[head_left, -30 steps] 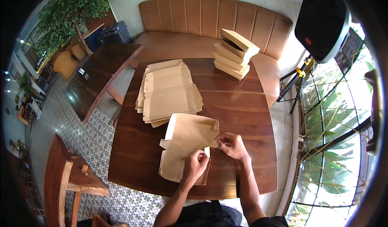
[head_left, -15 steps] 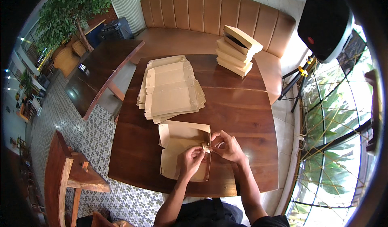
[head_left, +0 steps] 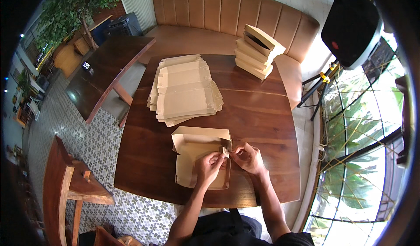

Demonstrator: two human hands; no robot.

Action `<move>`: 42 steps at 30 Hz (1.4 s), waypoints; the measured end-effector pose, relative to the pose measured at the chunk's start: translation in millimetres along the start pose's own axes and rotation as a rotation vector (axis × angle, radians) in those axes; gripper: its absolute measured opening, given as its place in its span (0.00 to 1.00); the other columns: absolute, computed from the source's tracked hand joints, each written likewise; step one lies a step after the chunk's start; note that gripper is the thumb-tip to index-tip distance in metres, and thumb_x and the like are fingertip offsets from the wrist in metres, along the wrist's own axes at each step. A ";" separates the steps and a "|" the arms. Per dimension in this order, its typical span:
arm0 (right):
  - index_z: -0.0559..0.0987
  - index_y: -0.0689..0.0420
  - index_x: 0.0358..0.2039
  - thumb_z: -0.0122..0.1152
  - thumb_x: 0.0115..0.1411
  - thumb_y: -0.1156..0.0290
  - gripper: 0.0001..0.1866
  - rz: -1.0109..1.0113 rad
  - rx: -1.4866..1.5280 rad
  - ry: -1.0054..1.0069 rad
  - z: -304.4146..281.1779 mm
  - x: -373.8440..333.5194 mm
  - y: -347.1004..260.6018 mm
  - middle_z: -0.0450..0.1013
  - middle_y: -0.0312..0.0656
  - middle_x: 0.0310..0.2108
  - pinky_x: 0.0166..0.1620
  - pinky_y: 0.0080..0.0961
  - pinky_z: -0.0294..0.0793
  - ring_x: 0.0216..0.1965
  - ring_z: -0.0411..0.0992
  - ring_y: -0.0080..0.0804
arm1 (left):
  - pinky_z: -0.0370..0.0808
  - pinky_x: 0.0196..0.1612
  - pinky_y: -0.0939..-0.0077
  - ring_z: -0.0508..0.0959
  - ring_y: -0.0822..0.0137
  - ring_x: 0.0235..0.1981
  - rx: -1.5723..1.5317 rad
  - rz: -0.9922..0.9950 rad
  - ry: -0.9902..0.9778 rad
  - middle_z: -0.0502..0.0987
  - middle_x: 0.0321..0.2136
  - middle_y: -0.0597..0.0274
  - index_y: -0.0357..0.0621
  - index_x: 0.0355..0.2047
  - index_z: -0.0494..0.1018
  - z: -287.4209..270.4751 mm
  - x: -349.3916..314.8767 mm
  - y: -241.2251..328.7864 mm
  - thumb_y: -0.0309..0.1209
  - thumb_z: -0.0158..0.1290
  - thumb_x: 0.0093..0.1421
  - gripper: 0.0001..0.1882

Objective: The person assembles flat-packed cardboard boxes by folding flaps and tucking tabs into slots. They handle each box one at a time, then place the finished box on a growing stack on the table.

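A partly folded brown cardboard box (head_left: 201, 135) lies open near the table's front edge, its walls raised. At its right side, my left hand (head_left: 209, 168) reaches across the inside and pinches a small corner flap of the box. From outside that same side, my right hand (head_left: 248, 158) has its fingertips closed on the flap's outer edge, close to the left fingertips. Fine detail of the flap is hidden by the fingers. Beyond the box, at the left, lies a stack of flat cardboard box blanks (head_left: 183, 101).
Several folded cardboard boxes (head_left: 253, 57) are piled at the table's far right. A brown padded bench (head_left: 232, 14) curves behind the wooden table (head_left: 262, 119). A black speaker (head_left: 350, 27) on a stand is at the right, a second table (head_left: 109, 66) at the left.
My right hand's raised index finger has come down, and its fingertips are now together at the flap. The left hand keeps its pinch. The whole view has shifted slightly.
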State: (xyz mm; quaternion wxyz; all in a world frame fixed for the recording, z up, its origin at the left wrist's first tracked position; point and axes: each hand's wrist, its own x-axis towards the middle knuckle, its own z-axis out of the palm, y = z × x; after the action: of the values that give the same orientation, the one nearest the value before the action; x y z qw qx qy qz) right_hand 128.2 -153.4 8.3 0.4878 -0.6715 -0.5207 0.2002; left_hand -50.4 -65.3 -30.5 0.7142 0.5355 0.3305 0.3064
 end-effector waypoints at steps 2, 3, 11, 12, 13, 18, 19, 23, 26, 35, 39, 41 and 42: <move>0.77 0.57 0.33 0.77 0.56 0.77 0.13 -0.061 -0.012 0.008 -0.5 -0.9 0.5 0.84 0.44 0.34 0.38 0.26 0.82 0.37 0.86 0.33 | 0.82 0.32 0.81 0.83 0.75 0.29 0.001 0.019 -0.007 0.85 0.32 0.62 0.34 0.43 0.79 0.0 0.3 -0.1 0.31 0.58 0.72 0.10; 0.77 0.57 0.32 0.77 0.56 0.77 0.13 -0.090 -0.019 0.013 -1.2 -1.0 1.1 0.85 0.44 0.34 0.37 0.27 0.82 0.37 0.86 0.34 | 0.82 0.32 0.80 0.83 0.75 0.29 0.008 0.032 -0.012 0.85 0.32 0.62 0.34 0.43 0.79 0.1 0.7 -0.6 0.31 0.58 0.72 0.10; 0.76 0.57 0.31 0.78 0.55 0.77 0.13 -0.162 0.003 0.011 -1.9 0.7 3.3 0.85 0.46 0.36 0.38 0.30 0.81 0.37 0.86 0.37 | 0.82 0.32 0.79 0.84 0.73 0.28 -0.071 0.004 -0.021 0.85 0.31 0.60 0.34 0.43 0.79 -2.5 1.2 -5.6 0.32 0.59 0.72 0.10; 0.77 0.57 0.31 0.78 0.55 0.77 0.13 -0.170 0.009 0.016 -2.1 1.0 3.4 0.85 0.46 0.35 0.38 0.30 0.81 0.37 0.85 0.37 | 0.82 0.32 0.79 0.84 0.73 0.28 -0.064 0.009 -0.021 0.85 0.31 0.60 0.34 0.43 0.79 -2.8 1.4 -7.1 0.32 0.59 0.72 0.11; 0.77 0.57 0.31 0.78 0.55 0.77 0.13 -0.174 -0.001 0.011 -2.3 1.5 3.8 0.85 0.46 0.35 0.38 0.30 0.81 0.37 0.85 0.37 | 0.82 0.32 0.79 0.84 0.73 0.28 -0.074 -0.002 -0.023 0.85 0.31 0.60 0.34 0.43 0.79 -3.1 1.7 -8.7 0.32 0.59 0.72 0.11; 0.77 0.57 0.30 0.78 0.55 0.78 0.13 -0.151 0.014 -0.027 -3.6 2.0 9.8 0.85 0.46 0.35 0.37 0.29 0.81 0.36 0.85 0.37 | 0.82 0.32 0.78 0.84 0.73 0.29 -0.075 0.042 -0.032 0.85 0.32 0.60 0.34 0.43 0.79 -5.5 3.6 -13.2 0.33 0.60 0.71 0.12; 0.77 0.57 0.30 0.77 0.55 0.78 0.13 -0.163 0.000 -0.033 -3.7 1.8 11.0 0.85 0.46 0.35 0.38 0.29 0.81 0.36 0.85 0.37 | 0.82 0.32 0.78 0.84 0.73 0.29 -0.069 0.047 -0.032 0.85 0.32 0.60 0.34 0.43 0.79 -5.2 3.0 -12.3 0.33 0.60 0.71 0.12; 0.77 0.58 0.31 0.77 0.55 0.79 0.13 -0.175 0.051 -0.012 -1.5 3.9 13.0 0.83 0.44 0.33 0.38 0.28 0.80 0.35 0.84 0.33 | 0.82 0.33 0.80 0.84 0.74 0.30 -0.065 0.029 -0.007 0.85 0.31 0.61 0.34 0.42 0.80 0.3 1.7 -1.4 0.34 0.60 0.72 0.12; 0.77 0.58 0.34 0.77 0.55 0.80 0.13 -0.106 0.129 0.022 -0.2 4.1 8.8 0.82 0.42 0.32 0.40 0.27 0.80 0.35 0.82 0.29 | 0.81 0.35 0.80 0.84 0.74 0.31 0.096 0.052 0.016 0.85 0.31 0.60 0.34 0.43 0.80 5.6 0.1 9.8 0.34 0.60 0.71 0.13; 0.73 0.59 0.55 0.74 0.58 0.80 0.26 0.097 0.237 0.050 -1.5 2.5 -9.9 0.81 0.40 0.33 0.41 0.24 0.81 0.36 0.80 0.24 | 0.78 0.48 0.70 0.83 0.64 0.42 0.600 0.312 0.081 0.84 0.40 0.54 0.34 0.48 0.79 5.9 -5.8 40.8 0.33 0.60 0.70 0.14; 0.61 0.56 0.68 0.72 0.60 0.79 0.39 0.341 0.202 0.074 -1.8 -8.6 -16.6 0.80 0.42 0.33 0.39 0.25 0.81 0.35 0.81 0.25 | 0.66 0.64 0.48 0.70 0.44 0.61 0.957 0.508 0.504 0.73 0.57 0.43 0.37 0.60 0.70 -29.5 -57.2 62.8 0.34 0.60 0.67 0.24; 0.57 0.56 0.69 0.68 0.63 0.80 0.39 0.329 0.213 0.050 3.3 -20.0 -23.3 0.79 0.46 0.36 0.40 0.28 0.85 0.35 0.82 0.29 | 0.61 0.66 0.44 0.65 0.40 0.64 0.934 0.226 0.598 0.68 0.61 0.40 0.38 0.66 0.63 -44.8 -71.5 63.0 0.37 0.62 0.65 0.33; 0.57 0.56 0.70 0.67 0.64 0.80 0.39 0.352 0.258 0.046 8.2 -26.2 -28.1 0.79 0.47 0.37 0.40 0.29 0.86 0.35 0.82 0.30 | 0.60 0.67 0.42 0.61 0.42 0.66 0.969 0.128 0.502 0.61 0.65 0.40 0.41 0.71 0.57 -56.0 -76.7 62.5 0.43 0.64 0.65 0.42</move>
State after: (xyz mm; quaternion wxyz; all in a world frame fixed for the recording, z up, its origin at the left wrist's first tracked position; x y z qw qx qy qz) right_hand 97.8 -173.7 22.6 0.5391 -0.6884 -0.3541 0.3318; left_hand -146.0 -79.6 29.4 0.2652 0.7326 0.5608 0.2803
